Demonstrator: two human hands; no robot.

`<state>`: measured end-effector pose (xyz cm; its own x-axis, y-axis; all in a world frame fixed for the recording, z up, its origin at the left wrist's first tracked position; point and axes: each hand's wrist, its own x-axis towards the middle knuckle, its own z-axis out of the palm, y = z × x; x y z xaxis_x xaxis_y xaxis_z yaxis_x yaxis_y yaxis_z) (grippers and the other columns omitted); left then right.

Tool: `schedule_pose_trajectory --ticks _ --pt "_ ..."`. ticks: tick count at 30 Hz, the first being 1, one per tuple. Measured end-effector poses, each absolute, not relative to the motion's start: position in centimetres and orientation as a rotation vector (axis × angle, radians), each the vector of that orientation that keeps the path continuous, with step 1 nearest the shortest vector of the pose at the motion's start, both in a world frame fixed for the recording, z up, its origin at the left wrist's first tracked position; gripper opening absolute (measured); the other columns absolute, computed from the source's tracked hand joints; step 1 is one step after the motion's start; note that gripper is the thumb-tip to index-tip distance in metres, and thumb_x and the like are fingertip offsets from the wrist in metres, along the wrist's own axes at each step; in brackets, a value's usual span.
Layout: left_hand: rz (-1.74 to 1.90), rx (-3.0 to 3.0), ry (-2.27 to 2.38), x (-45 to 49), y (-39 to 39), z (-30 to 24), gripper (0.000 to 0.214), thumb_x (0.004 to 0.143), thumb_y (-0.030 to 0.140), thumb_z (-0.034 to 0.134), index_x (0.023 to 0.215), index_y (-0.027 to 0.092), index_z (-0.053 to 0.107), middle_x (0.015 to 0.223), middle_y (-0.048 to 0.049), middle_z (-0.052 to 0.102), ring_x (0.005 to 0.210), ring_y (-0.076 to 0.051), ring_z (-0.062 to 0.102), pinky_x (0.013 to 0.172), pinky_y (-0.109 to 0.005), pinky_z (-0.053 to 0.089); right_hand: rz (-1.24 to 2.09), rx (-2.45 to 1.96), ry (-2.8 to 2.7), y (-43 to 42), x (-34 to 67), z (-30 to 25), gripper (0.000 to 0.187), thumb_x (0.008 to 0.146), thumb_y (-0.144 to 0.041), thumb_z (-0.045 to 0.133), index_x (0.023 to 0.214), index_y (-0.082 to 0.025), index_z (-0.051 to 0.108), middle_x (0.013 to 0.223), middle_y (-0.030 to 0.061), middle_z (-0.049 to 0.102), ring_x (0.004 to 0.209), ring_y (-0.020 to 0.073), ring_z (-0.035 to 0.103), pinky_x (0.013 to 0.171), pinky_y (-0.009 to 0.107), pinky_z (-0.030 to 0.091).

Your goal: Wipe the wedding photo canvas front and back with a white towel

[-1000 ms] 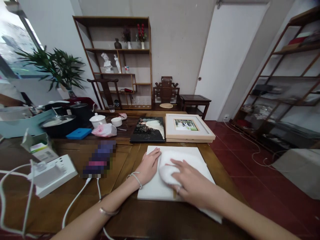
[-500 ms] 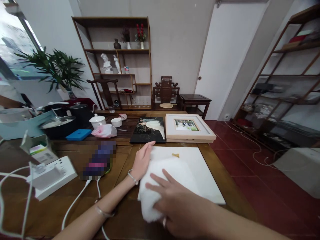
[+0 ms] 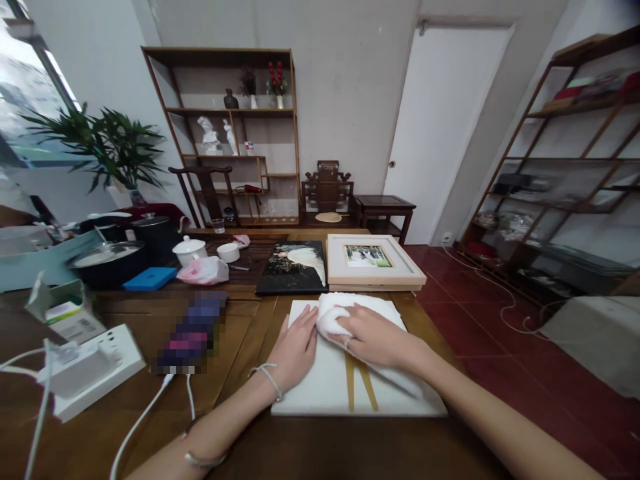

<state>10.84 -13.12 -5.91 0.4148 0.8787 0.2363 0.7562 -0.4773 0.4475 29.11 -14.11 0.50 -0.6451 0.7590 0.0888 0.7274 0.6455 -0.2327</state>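
White power strip (image 3: 123, 353) sits at left on the brown tabletop (image 3: 280, 447), a blue box (image 3: 150, 279) behind it and a blurred phone (image 3: 193, 333) to its right, with cables at its near end. Next, a black picture (image 3: 290, 273) lies farther back; in front of it the left hand (image 3: 294, 347) rests flat, unclenched, on the left side of a white board (image 3: 320, 390). Two gold strips (image 3: 351, 387) spread toward the board's near edge. White cloth (image 3: 331, 312) covers its far right part, the right hand (image 3: 375, 333) clamped on it. Behind stands a pale frame (image 3: 417, 283).
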Motion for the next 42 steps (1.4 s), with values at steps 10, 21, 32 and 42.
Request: schedule_pose_trajectory --ticks 10,21,32,42 --pt "0.56 2.431 1.496 10.8 -13.1 -5.9 0.043 0.088 0.02 0.03 0.129 0.012 0.04 0.138 -0.0112 0.038 0.131 -0.021 0.026 0.107 -0.048 0.017 0.338 -1.516 -2.434 -12.4 33.1 -0.9 0.043 0.092 -0.044 0.023 0.091 -0.017 0.056 0.094 0.0111 0.061 0.093 0.0257 0.054 0.08 0.035 0.039" --pt "0.531 2.478 1.506 11.0 -13.2 -5.8 0.042 0.088 0.019 0.03 0.129 0.013 0.04 0.139 -0.0111 0.037 0.132 -0.02 0.025 0.106 -0.046 0.017 0.476 -1.483 -2.622 -21.5 36.6 -0.7 0.015 0.079 -0.018 0.042 0.081 -0.02 0.057 0.141 0.0046 0.033 0.132 0.0262 0.014 0.102 0.044 0.027" --pt "0.47 2.467 1.543 11.1 -13.2 -5.4 0.043 0.088 0.02 0.03 0.129 0.014 0.039 0.139 -0.0109 0.036 0.132 -0.02 0.025 0.107 -0.045 0.016 0.647 -1.514 -2.596 -21.5 37.1 1.1 0.017 0.083 -0.028 0.042 0.083 -0.019 0.057 0.115 0.0119 0.055 0.113 0.0281 0.046 0.089 0.039 0.04" --pt "0.488 2.485 1.51 10.8 -13.0 -5.7 0.042 0.089 0.02 0.029 0.128 0.014 0.041 0.139 -0.01 0.037 0.132 -0.02 0.025 0.107 -0.047 0.017 0.5 -1.632 -2.347 -14.3 36.4 -1.6 0.04 0.087 -0.052 0.03 0.076 -0.019 0.05 0.095 0.0129 0.058 0.121 0.0313 0.033 0.087 0.037 0.037"
